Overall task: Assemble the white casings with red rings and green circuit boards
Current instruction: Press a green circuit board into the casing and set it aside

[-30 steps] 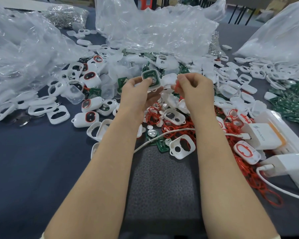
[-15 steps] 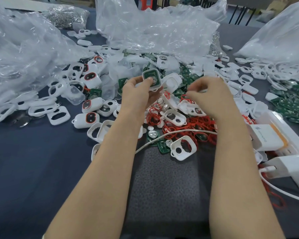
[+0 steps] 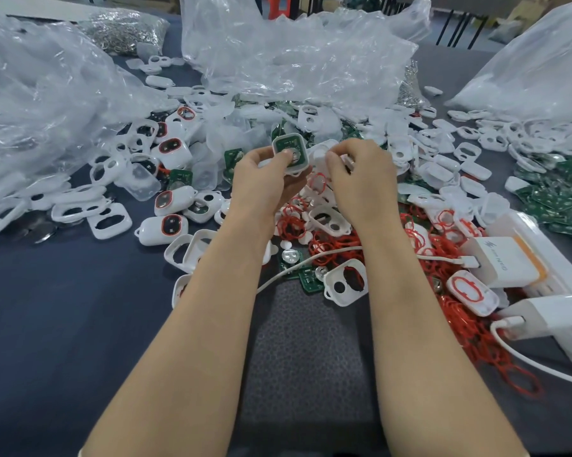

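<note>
Dark table point(image 3: 63, 324), parts heaped everywhere. On the left, left hand point(image 3: 264, 181) pinches white casing point(image 3: 302, 159), green circuit board point(image 3: 287, 145) seated, long axis upright. Just right of it, not touching, right hand point(image 3: 360, 174) pinches small white part point(image 3: 348, 161), type unclear. Probably mates leftward.

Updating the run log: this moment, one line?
left hand: holds casing with green board | right hand: pinches white part | stage: mid-assembly
</note>
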The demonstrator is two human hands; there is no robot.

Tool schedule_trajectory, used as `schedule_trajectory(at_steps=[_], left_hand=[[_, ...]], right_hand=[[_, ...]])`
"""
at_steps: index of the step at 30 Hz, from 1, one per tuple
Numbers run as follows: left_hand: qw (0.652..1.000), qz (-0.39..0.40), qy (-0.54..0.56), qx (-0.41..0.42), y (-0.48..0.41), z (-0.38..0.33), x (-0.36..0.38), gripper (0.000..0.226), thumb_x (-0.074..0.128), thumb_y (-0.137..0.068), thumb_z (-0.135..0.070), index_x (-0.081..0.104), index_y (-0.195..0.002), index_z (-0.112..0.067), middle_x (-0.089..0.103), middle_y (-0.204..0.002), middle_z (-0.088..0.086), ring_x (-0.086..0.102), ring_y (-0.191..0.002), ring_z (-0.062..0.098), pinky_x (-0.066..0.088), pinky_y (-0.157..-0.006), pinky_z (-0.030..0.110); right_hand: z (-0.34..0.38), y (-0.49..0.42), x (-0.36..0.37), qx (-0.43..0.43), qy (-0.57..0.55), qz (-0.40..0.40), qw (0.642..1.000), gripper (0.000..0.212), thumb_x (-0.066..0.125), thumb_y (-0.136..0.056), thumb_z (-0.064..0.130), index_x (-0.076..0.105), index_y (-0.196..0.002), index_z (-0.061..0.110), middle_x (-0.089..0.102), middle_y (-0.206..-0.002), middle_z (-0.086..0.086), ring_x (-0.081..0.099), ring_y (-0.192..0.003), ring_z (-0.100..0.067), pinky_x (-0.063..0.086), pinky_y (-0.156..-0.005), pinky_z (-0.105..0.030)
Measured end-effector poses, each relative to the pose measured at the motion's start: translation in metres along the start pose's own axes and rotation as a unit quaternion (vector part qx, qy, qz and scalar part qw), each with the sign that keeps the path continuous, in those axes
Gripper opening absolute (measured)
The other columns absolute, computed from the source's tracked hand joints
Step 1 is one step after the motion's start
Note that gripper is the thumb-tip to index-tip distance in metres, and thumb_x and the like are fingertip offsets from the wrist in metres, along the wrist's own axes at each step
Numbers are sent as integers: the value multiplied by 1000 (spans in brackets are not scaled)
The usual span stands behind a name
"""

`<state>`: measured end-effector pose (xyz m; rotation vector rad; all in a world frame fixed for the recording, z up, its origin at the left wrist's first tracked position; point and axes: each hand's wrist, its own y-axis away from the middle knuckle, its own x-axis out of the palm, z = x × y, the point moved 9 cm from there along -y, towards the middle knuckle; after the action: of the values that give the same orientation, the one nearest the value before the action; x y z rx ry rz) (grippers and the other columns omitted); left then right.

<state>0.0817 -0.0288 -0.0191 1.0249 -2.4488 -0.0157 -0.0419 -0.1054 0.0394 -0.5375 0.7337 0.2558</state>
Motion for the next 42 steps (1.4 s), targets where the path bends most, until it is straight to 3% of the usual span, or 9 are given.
schedule_trajectory(at_steps=[3,7,10,15,23,25,33,38,42], left_hand=[[1000,-5,-23,7,-1,-1,-1,16,57,-95,-10,56,-111,-7,68,-101,12,72,-71,14,59,-65,24],[1000,-2,-26,-2,-2,2,0,16,57,-95,-9,55,-111,-8,68,-102,14,72,-74,18,60,-69,28],[999,7,-38,-2,-1,3,2,12,57,-95,-7,56,-106,-10,68,-104,16,72,-71,16,59,-63,23],[998,32,-44,-11,2,4,8,6,55,-96,-7,57,-93,-12,67,-99,17,71,-68,18,57,-57,21],[998,38,-47,-33,1,9,12,16,41,-102,-11,54,-109,-6,64,-117,24,69,-85,28,58,-61,25],[997,40,-48,-35,2,9,12,14,41,-102,-11,55,-102,-9,63,-118,23,69,-89,30,58,-63,25],[998,39,-48,-33,3,8,12,15,42,-101,-8,54,-93,-12,64,-116,23,68,-80,26,58,-64,26],[998,37,-48,-35,1,10,10,14,41,-101,-7,55,-100,-10,65,-115,22,69,-81,26,58,-61,24],[997,33,-51,-36,0,11,9,17,41,-101,-7,54,-112,-7,66,-114,21,70,-83,25,58,-62,24]], right_hand=[[4,0,-7,-23,-38,-44,998,19,53,-96,26,67,-104,16,58,-115,-6,47,-114,-22,33,-94,-28],[-7,-1,-14,16,-231,-59,971,13,51,-98,22,62,-96,15,59,-69,6,54,-63,-6,44,-61,-22],[-23,-2,2,107,-367,-1,924,13,52,-98,17,63,-100,9,56,-55,4,51,-45,-1,44,-50,-17],[-27,-4,17,148,-455,64,876,10,58,-93,7,61,-103,8,62,-70,-1,56,-50,-3,47,-53,-16],[-28,-4,12,134,-440,54,887,10,61,-92,11,62,-93,21,65,-58,12,55,-54,-2,47,-56,-19],[-28,-4,10,130,-433,49,890,10,62,-92,11,62,-91,21,65,-61,14,56,-56,-2,47,-57,-19],[-25,-2,14,156,-538,39,828,33,59,-88,-7,49,-112,13,60,-87,-8,70,-66,-13,56,-67,-23],[-27,-2,14,149,-484,50,861,21,60,-88,-1,65,-97,18,66,-91,-7,69,-81,-17,58,-74,-26],[-39,-3,9,172,-416,1,893,14,65,-87,8,63,-83,21,66,-85,1,63,-75,-10,55,-72,-27]])
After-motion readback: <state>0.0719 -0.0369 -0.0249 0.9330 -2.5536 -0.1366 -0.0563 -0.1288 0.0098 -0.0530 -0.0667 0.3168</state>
